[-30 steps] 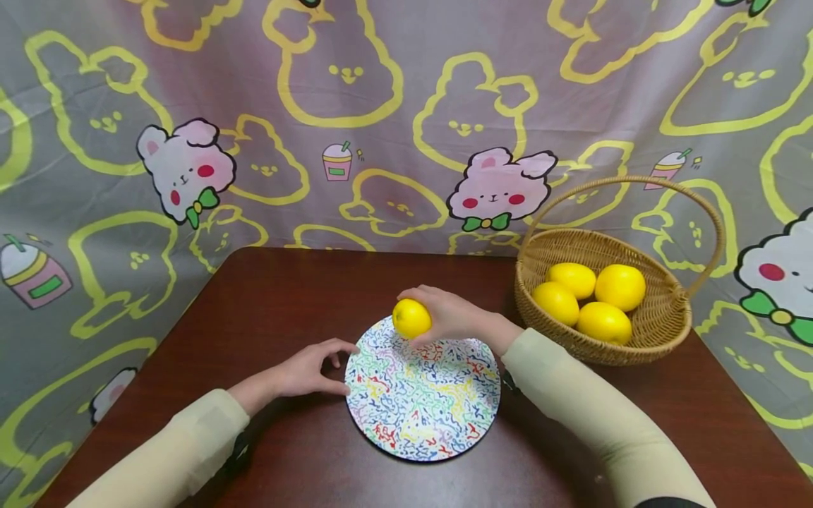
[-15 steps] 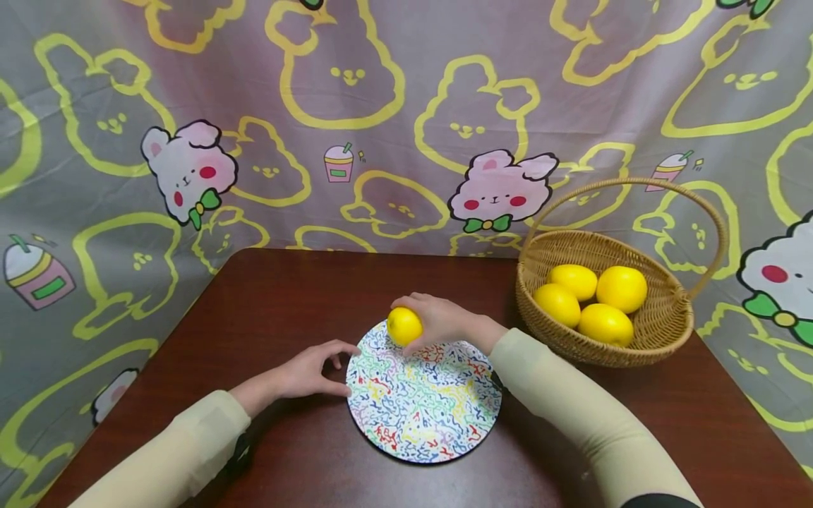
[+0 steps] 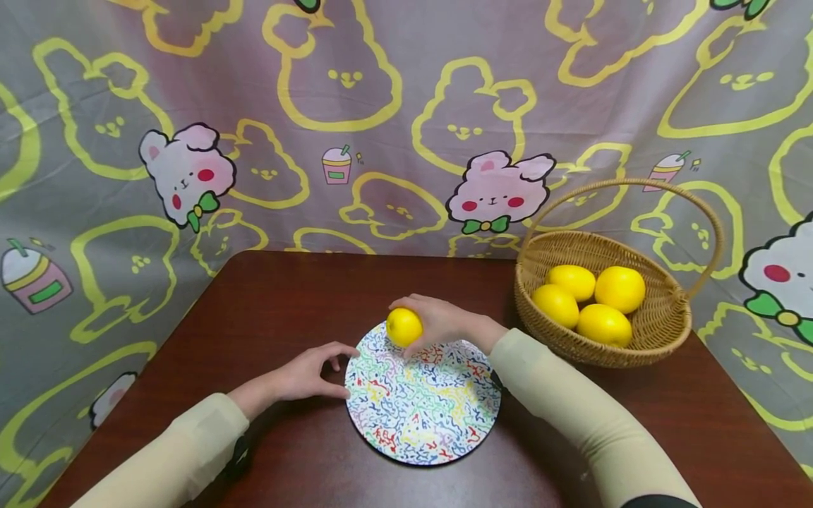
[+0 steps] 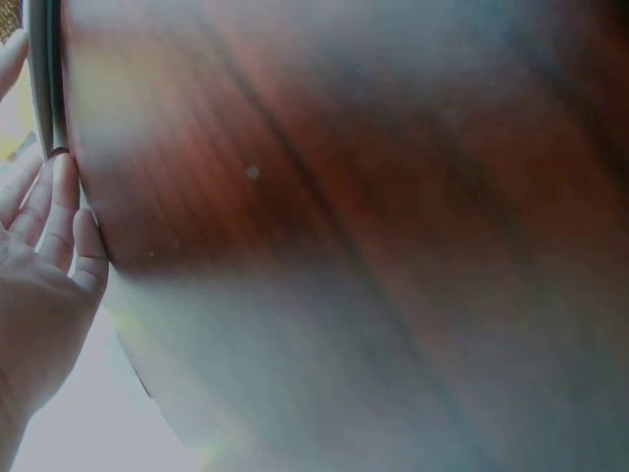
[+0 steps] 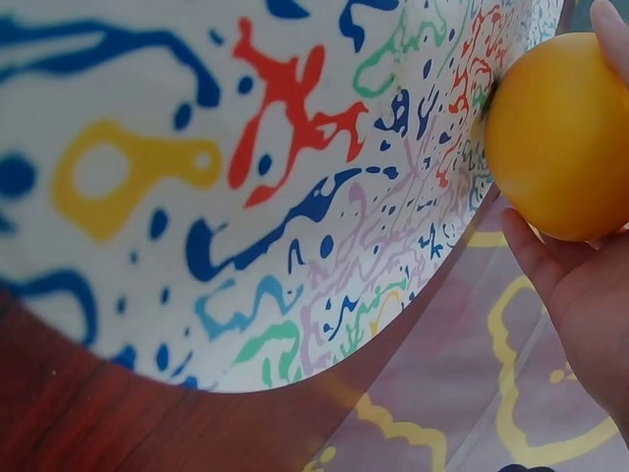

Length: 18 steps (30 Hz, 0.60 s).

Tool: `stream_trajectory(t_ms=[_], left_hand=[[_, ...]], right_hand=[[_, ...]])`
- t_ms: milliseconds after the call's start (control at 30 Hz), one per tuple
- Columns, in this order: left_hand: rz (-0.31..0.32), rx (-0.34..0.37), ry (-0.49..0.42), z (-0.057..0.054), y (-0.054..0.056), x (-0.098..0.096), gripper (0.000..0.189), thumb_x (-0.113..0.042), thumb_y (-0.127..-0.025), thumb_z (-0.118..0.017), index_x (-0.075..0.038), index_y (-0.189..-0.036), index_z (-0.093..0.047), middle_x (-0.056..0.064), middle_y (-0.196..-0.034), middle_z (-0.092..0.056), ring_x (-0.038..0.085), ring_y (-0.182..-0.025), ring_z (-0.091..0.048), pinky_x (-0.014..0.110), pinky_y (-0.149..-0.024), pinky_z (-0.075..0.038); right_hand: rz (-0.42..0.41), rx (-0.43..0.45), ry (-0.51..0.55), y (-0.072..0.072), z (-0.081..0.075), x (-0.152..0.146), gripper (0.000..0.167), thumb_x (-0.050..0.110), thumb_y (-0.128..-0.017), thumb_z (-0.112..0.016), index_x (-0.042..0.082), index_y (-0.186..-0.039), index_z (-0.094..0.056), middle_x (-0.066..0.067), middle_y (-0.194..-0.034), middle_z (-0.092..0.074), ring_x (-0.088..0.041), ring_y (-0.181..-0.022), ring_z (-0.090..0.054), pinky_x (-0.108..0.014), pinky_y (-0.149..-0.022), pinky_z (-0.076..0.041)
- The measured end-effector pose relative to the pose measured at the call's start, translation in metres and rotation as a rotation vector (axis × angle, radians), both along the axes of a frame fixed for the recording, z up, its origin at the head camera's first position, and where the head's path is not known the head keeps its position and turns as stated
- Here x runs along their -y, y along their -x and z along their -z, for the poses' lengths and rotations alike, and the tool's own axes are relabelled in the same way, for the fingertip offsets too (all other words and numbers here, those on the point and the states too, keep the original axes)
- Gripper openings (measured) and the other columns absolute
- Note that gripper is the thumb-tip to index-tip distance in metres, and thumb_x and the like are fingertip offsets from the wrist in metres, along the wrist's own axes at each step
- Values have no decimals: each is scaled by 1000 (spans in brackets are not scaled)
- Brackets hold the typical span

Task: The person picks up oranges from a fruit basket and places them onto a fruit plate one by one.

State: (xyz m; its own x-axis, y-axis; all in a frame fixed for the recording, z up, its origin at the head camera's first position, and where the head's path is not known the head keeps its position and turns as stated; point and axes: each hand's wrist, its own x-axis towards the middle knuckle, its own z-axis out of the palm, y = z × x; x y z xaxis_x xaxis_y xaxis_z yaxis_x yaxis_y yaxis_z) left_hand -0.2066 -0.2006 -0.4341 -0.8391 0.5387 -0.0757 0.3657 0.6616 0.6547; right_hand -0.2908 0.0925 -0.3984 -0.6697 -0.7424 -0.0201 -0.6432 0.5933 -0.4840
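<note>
Now the right hand (image 3: pixel 440 321) grips a lemon (image 3: pixel 404 327) over the disc (image 3: pixel 422 409), left hand (image 3: pixel 303 374) spread at its rim.

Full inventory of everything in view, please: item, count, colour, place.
Round board: 1, white with multicoloured squiggles, on the table
Table: 1, red-brown, below everything
Held fruit: 1, yellow, at the board's far edge
Basket: 1, tan wicker, table's right side
Basket fruit: 4, yellow, inside the basket
Backdrop: 1, grey-pink with cartoon rabbits, behind the table
Sleeves: 2, pale beige, on the forearms
Left hand: 1, bare, at the board's left edge
Right hand: 1, bare, gripping the held fruit
</note>
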Motion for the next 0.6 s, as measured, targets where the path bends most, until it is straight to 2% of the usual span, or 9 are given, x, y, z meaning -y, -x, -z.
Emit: stream_trajectory(t_ms=[600], left_hand=[[-9, 19, -3, -1, -1, 0, 65, -40, -76, -83, -18, -131, -56, -5, -108, -55, 17, -93, -49, 34, -78, -43]], right_hand=[[-17, -2, 12, -3, 0, 5, 85, 34, -72, -86, 21, -144, -43, 2, -129, -49, -17, -106, -51, -41, -91, -44]])
